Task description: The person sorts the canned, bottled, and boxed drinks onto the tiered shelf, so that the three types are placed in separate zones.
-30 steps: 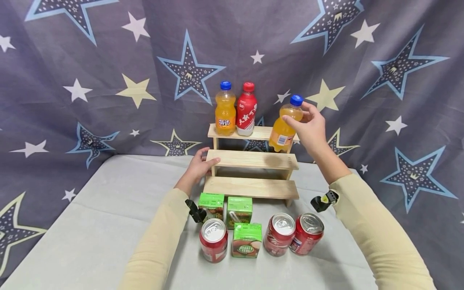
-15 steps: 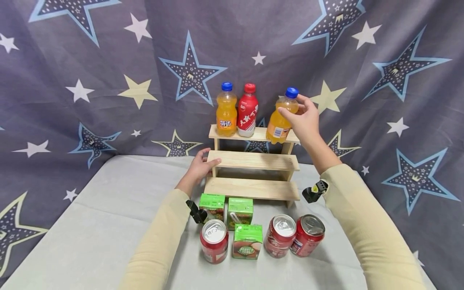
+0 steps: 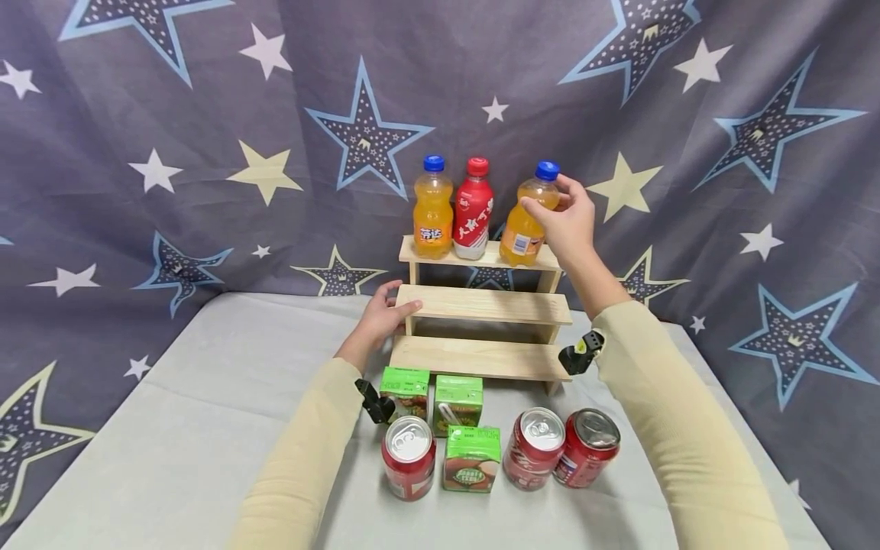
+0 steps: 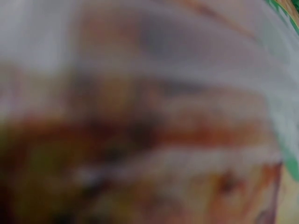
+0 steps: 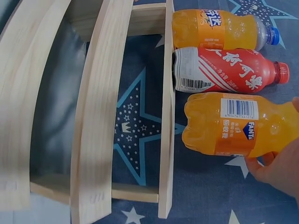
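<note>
In the head view my right hand (image 3: 574, 225) grips an orange soda bottle (image 3: 525, 229) with a blue cap by its upper part. The bottle leans slightly, cap to the right, at the right part of the top shelf; the right wrist view shows a small gap between its base (image 5: 189, 123) and the shelf. My left hand (image 3: 378, 317) holds the left end of the three-tier wooden shelf (image 3: 481, 304), thumb on the middle tier. A second orange soda bottle (image 3: 433, 214) and a red-and-white bottle (image 3: 473, 214) stand side by side at the top left.
Green-topped drink cartons (image 3: 471, 462) stand in front of the shelf, with red soda cans (image 3: 409, 462) among and beside them, two cans (image 3: 587, 451) at the right. A star-patterned cloth (image 3: 206, 214) hangs behind. The left wrist view is a blurred close-up of a printed surface.
My right hand has moved left and the bottle has come up from in front of the top shelf's edge to just over it, now more upright. The left hand stays in place.
</note>
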`<state>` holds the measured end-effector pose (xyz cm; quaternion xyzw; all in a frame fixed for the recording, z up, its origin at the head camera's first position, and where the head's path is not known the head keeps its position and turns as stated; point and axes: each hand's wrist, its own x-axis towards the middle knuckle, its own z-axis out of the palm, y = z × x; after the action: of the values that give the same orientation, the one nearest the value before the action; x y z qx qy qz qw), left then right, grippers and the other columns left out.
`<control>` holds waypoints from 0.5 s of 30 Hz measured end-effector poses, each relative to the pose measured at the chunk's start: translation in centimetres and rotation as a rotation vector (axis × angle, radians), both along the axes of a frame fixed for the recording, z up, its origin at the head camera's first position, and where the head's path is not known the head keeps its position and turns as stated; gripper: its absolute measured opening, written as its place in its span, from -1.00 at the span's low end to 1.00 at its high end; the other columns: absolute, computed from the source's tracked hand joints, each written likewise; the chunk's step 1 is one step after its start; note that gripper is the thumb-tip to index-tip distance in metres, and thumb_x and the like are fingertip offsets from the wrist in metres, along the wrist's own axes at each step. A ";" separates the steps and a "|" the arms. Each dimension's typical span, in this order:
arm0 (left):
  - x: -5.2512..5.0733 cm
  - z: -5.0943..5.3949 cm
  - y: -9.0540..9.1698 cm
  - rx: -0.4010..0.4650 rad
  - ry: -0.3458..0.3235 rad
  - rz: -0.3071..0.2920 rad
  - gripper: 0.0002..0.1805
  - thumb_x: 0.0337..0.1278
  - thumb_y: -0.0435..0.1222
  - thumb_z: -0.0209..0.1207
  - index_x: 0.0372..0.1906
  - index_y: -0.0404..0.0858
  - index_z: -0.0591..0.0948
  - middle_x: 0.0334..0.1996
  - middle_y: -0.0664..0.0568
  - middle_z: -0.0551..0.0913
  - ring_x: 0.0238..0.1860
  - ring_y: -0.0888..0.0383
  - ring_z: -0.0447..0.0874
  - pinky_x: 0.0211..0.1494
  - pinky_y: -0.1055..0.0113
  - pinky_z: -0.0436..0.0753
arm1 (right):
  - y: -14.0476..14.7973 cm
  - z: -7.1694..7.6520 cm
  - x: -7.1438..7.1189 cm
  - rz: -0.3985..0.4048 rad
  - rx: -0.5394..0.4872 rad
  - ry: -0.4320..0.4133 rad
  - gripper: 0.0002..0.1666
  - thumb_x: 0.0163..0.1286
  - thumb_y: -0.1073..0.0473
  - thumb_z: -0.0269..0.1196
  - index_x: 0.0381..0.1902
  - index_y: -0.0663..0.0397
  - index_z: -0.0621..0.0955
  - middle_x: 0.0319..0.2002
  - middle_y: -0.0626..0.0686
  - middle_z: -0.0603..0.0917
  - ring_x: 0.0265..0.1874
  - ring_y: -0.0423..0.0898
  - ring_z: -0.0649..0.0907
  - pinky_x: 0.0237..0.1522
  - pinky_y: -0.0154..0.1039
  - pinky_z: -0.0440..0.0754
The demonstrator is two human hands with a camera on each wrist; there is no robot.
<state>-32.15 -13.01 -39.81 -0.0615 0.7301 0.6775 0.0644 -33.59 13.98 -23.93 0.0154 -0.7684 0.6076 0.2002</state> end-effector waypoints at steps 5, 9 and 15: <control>0.0 0.0 0.0 -0.019 0.003 0.009 -0.17 0.13 -0.21 0.25 0.44 -0.04 0.07 0.24 -0.26 0.32 0.17 -0.24 0.46 0.12 -0.07 0.55 | -0.5 -0.3 -0.5 0.001 -0.037 0.017 -0.27 0.15 0.06 0.37 0.27 -0.04 0.37 0.11 0.14 0.50 0.03 -0.05 0.52 0.20 -0.19 0.50; -0.1 -0.3 0.0 -0.022 0.006 0.014 -0.18 0.12 -0.22 0.25 0.43 -0.04 0.08 0.23 -0.26 0.33 0.16 -0.24 0.47 0.12 -0.06 0.55 | -1.0 -0.5 -0.8 0.008 -0.040 0.024 -0.27 0.15 0.09 0.37 0.27 -0.03 0.37 0.10 0.14 0.51 0.01 -0.05 0.52 0.19 -0.21 0.51; -0.2 -0.4 0.0 -0.023 0.006 0.021 -0.18 0.11 -0.23 0.26 0.42 -0.03 0.10 0.21 -0.25 0.35 0.14 -0.23 0.49 0.11 -0.05 0.56 | -1.8 -0.8 -1.0 -0.002 -0.053 0.035 -0.28 0.14 0.14 0.38 0.25 0.01 0.38 0.06 0.15 0.52 -0.04 -0.06 0.53 0.16 -0.22 0.53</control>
<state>-32.39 -13.01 -40.21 -0.0680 0.7372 0.6700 0.0542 -34.62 12.22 -24.74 0.0198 -0.7486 0.6271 0.2144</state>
